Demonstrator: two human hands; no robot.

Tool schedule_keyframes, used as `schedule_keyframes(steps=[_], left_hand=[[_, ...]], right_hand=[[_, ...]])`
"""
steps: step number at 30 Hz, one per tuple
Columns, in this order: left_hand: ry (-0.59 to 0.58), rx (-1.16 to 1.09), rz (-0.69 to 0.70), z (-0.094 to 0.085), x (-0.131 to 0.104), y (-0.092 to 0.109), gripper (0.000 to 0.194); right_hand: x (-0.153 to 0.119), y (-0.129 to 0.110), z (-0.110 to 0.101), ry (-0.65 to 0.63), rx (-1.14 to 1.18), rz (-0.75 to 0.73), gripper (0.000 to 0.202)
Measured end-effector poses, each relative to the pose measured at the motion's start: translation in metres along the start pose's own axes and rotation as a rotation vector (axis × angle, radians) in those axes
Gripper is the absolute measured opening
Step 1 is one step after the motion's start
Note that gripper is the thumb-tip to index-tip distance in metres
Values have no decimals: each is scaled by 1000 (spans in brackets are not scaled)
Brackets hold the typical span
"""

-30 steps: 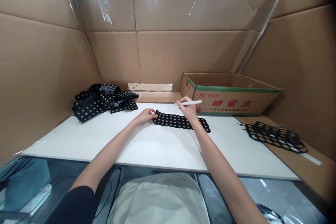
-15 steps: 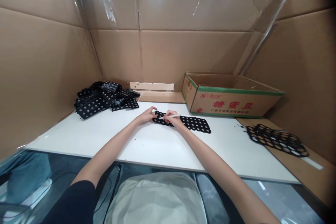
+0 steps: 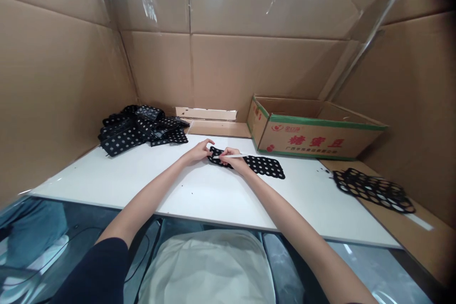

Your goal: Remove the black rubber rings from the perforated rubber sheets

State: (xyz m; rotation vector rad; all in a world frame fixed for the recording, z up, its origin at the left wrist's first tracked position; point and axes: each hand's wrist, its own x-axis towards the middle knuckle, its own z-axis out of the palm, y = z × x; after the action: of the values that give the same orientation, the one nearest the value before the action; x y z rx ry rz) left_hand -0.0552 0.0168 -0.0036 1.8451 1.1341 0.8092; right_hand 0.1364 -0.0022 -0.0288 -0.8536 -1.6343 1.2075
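Observation:
A black strip [image 3: 267, 166] covered in rows of pale round dots or holes lies flat on the white table. At its left end is my left hand [image 3: 197, 153], with thumb and fingers closed on the edge. My right hand [image 3: 233, 159] rests over the strip's left half and pinches a slim white pen-like stick [image 3: 237, 156]. The stick's tip points left and meets the strip close to my left fingers. Part of the strip is hidden under my right hand.
A heap of similar black dotted strips [image 3: 124, 140] lies at the back left. An open cardboard box [image 3: 313, 137] with green edges stands at the back right. Black lattice pieces with large holes [image 3: 374, 190] lie at the right. Tall cardboard walls [image 3: 249, 66] enclose the table [image 3: 135, 180].
The view has shifted slightly. The white stick has tilted a little and its tip has moved slightly left on the strip. Both hands keep nearly the same places.

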Motion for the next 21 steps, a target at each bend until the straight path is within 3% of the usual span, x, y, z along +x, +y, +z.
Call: schedule_keyframes(steps=[13,21], left_hand=[[-54,151,120,-1,-5,11,33],[-54,139,116,0,-4,11,25]], right_hand=[[2,3,6,32,-51,-8,33],[7,-1,16,106,-107,-11,42]])
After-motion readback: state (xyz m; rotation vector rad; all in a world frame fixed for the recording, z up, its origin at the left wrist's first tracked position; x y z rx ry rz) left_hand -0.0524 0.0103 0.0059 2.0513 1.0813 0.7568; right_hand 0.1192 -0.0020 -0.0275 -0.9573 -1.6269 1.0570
